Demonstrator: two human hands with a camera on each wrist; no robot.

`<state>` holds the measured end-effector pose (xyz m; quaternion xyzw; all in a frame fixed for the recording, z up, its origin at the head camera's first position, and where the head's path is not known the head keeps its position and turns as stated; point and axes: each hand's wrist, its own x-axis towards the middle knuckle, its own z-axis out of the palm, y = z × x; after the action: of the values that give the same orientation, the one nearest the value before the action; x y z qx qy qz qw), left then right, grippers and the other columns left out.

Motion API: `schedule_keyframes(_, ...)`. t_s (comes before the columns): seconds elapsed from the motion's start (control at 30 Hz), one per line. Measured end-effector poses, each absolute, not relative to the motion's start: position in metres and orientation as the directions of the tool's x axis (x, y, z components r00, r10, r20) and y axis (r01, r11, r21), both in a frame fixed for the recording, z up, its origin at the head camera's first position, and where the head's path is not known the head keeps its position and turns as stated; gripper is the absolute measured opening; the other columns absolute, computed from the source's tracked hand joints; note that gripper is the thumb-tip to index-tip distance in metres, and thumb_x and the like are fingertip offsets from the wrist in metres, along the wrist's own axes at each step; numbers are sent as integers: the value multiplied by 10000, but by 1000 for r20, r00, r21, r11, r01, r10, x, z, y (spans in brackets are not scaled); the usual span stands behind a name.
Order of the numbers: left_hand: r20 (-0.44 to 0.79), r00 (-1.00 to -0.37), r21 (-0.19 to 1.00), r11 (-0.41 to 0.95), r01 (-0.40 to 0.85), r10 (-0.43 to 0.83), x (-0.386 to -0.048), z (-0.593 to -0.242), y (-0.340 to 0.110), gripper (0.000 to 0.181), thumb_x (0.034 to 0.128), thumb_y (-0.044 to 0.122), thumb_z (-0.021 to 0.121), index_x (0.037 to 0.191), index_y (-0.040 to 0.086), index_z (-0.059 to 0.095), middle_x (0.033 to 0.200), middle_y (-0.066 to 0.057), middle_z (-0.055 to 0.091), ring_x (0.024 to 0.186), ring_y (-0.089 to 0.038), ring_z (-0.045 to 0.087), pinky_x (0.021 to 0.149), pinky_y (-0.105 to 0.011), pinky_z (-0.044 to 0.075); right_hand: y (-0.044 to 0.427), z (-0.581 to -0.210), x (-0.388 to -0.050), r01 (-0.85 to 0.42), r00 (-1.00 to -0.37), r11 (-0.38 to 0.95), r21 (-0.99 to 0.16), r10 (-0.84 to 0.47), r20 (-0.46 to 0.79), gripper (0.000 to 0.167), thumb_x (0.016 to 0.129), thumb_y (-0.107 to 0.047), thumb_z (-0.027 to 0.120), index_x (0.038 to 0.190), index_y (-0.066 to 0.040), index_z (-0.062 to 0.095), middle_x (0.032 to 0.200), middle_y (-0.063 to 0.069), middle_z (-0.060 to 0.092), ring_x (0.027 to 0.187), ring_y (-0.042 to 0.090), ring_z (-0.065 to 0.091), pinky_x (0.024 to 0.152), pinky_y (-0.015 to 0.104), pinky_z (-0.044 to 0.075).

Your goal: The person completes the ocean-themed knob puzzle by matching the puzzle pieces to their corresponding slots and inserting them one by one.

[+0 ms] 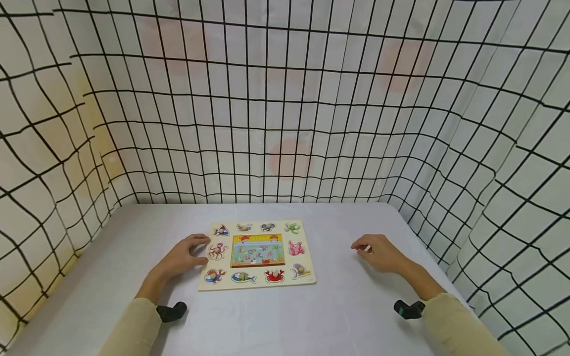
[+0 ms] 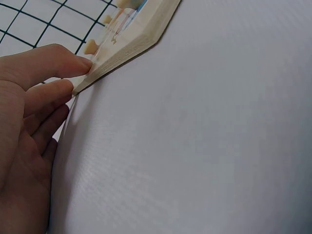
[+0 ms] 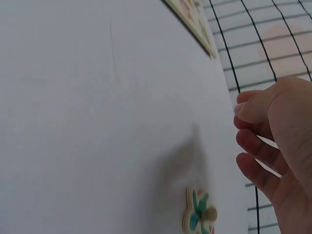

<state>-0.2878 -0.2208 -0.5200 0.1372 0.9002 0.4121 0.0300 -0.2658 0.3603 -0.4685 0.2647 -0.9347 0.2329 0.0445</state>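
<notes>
A wooden knob puzzle board (image 1: 258,285) with sea-animal pictures lies flat on the white table. My left hand (image 1: 182,255) is at its left edge, thumb and forefinger apart, fingertips at the rim. In the left wrist view, fingertips of the left hand (image 2: 36,87) meet the board's edge (image 2: 129,51) near a pale knob. To the right of the board, my right hand (image 1: 378,253) hovers with loosely curled fingers. The right wrist view shows nothing held in the right hand (image 3: 280,131). Below it on the table lies a small knobbed puzzle piece (image 3: 199,214), green and blue.
A black wire grid (image 1: 285,118) in front of pale cloth encloses the table on the back, left and right. The white tabletop (image 1: 285,321) extends around the board. Each wrist wears a small black device, such as the left one (image 1: 171,312).
</notes>
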Motion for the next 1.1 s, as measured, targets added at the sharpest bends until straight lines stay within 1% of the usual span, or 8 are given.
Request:
schedule_keyframes(0.13, 61, -960, 746, 627, 225, 272, -287, -521, -221, 643, 844, 194, 811, 1403, -35, 594, 1521, -243, 457, 1461, -503, 295, 1177, -681, 203, 378, -473, -263, -475, -879, 762, -440, -433, 198, 197, 936, 49, 666, 1062, -56, 775, 986, 13, 731, 894, 133, 634, 751, 306, 590)
schedule_keyframes(0.23, 61, -961, 748, 625, 224, 271, -287, -522, -221, 643, 842, 192, 810, 1402, -37, 593, 1520, -245, 456, 1462, -502, 294, 1178, -679, 201, 389, -475, -263, -457, -887, 758, -465, -426, 178, 236, 926, 77, 640, 1041, -75, 779, 996, -7, 728, 906, 142, 627, 754, 310, 590)
schedule_keyframes(0.4, 54, -961, 742, 633, 220, 270, -287, -522, -221, 646, 846, 193, 811, 1408, -36, 589, 1525, -245, 450, 1464, -505, 286, 1177, -683, 198, 402, -480, -264, -438, -890, 749, -497, -438, 124, 249, 930, 76, 639, 1010, -116, 776, 1014, -44, 712, 920, 152, 611, 769, 312, 587)
schedule_keyframes(0.57, 62, -961, 731, 643, 227, 270, -286, -520, -221, 647, 842, 193, 805, 1408, -36, 589, 1519, -246, 456, 1460, -509, 292, 1174, -686, 204, 410, -483, -265, -432, -888, 762, -483, -453, 81, 260, 894, 101, 650, 990, -112, 765, 990, -35, 708, 871, 139, 611, 744, 307, 576)
schedule_keyframes(0.7, 65, -959, 736, 636, 233, 276, -287, -519, -222, 645, 840, 188, 803, 1404, -42, 591, 1518, -252, 455, 1458, -511, 292, 1173, -686, 205, 414, -485, -264, -430, -887, 775, -463, -458, 58, 284, 870, 106, 660, 967, -144, 757, 1005, -38, 673, 842, 132, 572, 718, 292, 549)
schedule_keyframes(0.83, 62, -958, 737, 634, 232, 279, -287, -520, -222, 650, 842, 197, 804, 1407, -40, 588, 1520, -248, 455, 1459, -509, 294, 1172, -687, 208, 418, -486, -262, -450, -880, 773, -446, -469, 76, 261, 877, 84, 674, 963, -146, 762, 1001, -46, 663, 832, 121, 561, 705, 289, 538)
schedule_keyframes(1.0, 62, -957, 739, 632, 234, 283, -286, -521, -222, 650, 844, 198, 807, 1408, -40, 589, 1520, -243, 457, 1460, -507, 294, 1173, -686, 209, 421, -485, -260, -418, -894, 786, -456, -445, 52, 184, 902, 45, 703, 979, -116, 747, 946, -50, 674, 806, 98, 565, 685, 283, 531)
schedule_keyframes(1.1, 68, -956, 743, 625, 239, 284, -287, -520, -223, 646, 843, 187, 807, 1406, -44, 588, 1522, -244, 455, 1462, -506, 289, 1176, -682, 202, 420, -484, -260, -386, -907, 801, -457, -421, 26, 161, 903, 25, 714, 958, -123, 744, 926, -46, 674, 807, 111, 569, 685, 287, 530)
